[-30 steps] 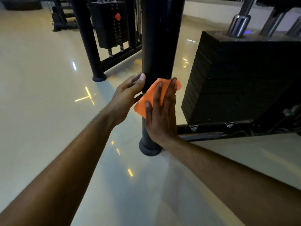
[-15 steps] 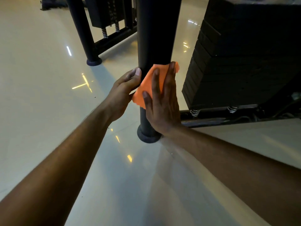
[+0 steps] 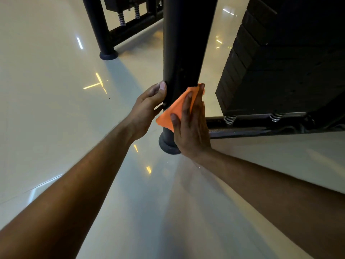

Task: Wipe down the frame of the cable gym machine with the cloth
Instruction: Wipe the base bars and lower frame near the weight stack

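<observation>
Our right hand [image 3: 192,128] lies flat with straight fingers, pressing the orange cloth [image 3: 178,111] against the lower part of the black post [image 3: 183,53]. Our left hand [image 3: 147,111] rests on the post's left side, its fingers loosely bent with the thumb tip touching the metal, holding nothing. The cloth sits low on the post, just above its round foot [image 3: 167,144] on the pale glossy floor [image 3: 56,109]. To the right a weight stack [image 3: 280,71] stands over springs [image 3: 230,119] and a rail [image 3: 261,130]. A second post [image 3: 97,25] stands behind, to the left.
</observation>
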Motion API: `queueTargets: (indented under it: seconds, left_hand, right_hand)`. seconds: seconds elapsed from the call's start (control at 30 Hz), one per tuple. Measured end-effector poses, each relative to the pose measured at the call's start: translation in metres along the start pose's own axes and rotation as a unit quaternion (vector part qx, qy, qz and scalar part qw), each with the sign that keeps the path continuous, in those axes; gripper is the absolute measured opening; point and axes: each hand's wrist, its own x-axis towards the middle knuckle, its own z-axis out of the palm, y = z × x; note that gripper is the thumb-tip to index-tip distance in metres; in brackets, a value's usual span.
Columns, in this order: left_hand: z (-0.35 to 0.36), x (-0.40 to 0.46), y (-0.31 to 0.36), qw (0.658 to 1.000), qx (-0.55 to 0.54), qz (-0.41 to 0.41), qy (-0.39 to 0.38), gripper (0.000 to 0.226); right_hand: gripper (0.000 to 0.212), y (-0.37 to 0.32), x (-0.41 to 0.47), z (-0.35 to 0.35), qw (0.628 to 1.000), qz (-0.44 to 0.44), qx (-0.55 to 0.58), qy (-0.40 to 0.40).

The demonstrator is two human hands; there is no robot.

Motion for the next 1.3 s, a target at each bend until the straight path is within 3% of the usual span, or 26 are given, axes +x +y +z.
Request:
queueTargets:
  seconds: [0.13,0.2,0.23,0.4,0.5,0.6,0.7,0.77,0.83,0.9,0.97,1.03,1.17,1.23,1.3]
  left_hand:
    - [0.004,-0.001,-0.015,1.000,-0.006,-0.017,-0.007,0.050]
    - [0.006,-0.003,-0.023,1.000,-0.010,-0.021,-0.008,0.048]
    - [0.006,-0.003,-0.027,1.000,-0.010,-0.024,-0.005,0.047]
    - [0.009,-0.004,-0.048,0.999,0.003,-0.048,-0.001,0.057]
    - [0.011,-0.004,-0.057,0.999,0.011,-0.050,0.004,0.052]
    - [0.014,-0.007,-0.063,0.999,0.012,-0.044,-0.001,0.044]
    - [0.013,-0.008,-0.069,0.999,0.012,-0.039,-0.006,0.043]
    - [0.012,-0.007,-0.071,0.999,0.018,-0.043,-0.001,0.044]
    - [0.010,-0.005,-0.073,0.999,0.022,-0.046,0.009,0.046]
    - [0.011,-0.005,-0.075,0.999,0.027,-0.043,0.017,0.046]
    - [0.015,-0.004,-0.079,0.999,0.025,-0.039,0.022,0.044]
    - [0.020,-0.005,-0.083,0.999,0.028,-0.036,0.030,0.048]
    - [0.024,-0.003,-0.091,0.998,0.030,-0.024,0.046,0.057]
    - [0.023,-0.003,-0.093,0.998,0.025,-0.021,0.045,0.056]
    - [0.023,-0.003,-0.093,0.999,0.025,-0.017,0.045,0.053]
  right_hand:
    - [0.086,0.034,-0.034,0.014,0.991,-0.065,-0.109,-0.040]
    - [0.106,0.047,-0.052,0.021,0.986,-0.063,-0.126,-0.090]
    - [0.110,0.048,-0.056,0.024,0.985,-0.059,-0.122,-0.105]
    - [0.088,0.017,-0.049,0.037,0.994,0.066,0.010,-0.085]
    - [0.094,0.019,-0.046,0.042,0.992,0.082,0.013,-0.091]
    - [0.098,0.048,-0.048,0.040,0.993,-0.011,-0.094,-0.075]
    - [0.106,0.094,-0.046,0.029,0.955,-0.161,-0.231,-0.089]
    - [0.109,0.107,-0.043,0.019,0.942,-0.196,-0.246,-0.120]
    - [0.098,0.093,-0.047,0.024,0.967,-0.127,-0.201,-0.087]
    - [0.080,0.056,-0.048,0.041,0.994,0.007,-0.107,-0.025]
    - [0.075,0.025,-0.047,0.055,0.992,0.111,-0.055,0.021]
    - [0.076,0.026,-0.046,0.053,0.992,0.111,-0.065,0.011]
    - [0.094,0.079,-0.054,0.034,0.973,-0.058,-0.210,-0.068]
    - [0.093,0.080,-0.053,0.036,0.974,-0.045,-0.208,-0.082]
    - [0.086,0.053,-0.048,0.044,0.993,0.041,-0.109,-0.028]
